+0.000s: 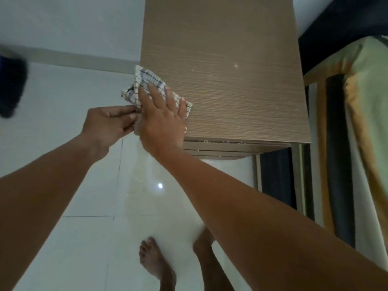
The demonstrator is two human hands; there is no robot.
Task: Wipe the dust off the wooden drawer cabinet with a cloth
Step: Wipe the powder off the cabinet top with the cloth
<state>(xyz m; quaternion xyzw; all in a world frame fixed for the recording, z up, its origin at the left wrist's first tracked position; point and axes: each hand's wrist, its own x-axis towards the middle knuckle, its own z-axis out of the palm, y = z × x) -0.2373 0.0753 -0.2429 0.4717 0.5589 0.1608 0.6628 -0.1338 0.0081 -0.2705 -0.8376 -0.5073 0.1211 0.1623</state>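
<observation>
The wooden drawer cabinet stands ahead of me, seen from above, its brown grained top filling the upper middle. A white cloth with dark checks lies on the top's near left corner and hangs partly over the left edge. My right hand lies flat on the cloth with fingers spread, pressing it onto the top. My left hand is beside the cabinet's left edge, its fingertips pinching the cloth's near corner just next to my right hand.
A white tiled floor spreads below and to the left, with my bare feet on it. A bed with a green and orange cover stands close to the cabinet's right side. A dark blurred object sits at the far left.
</observation>
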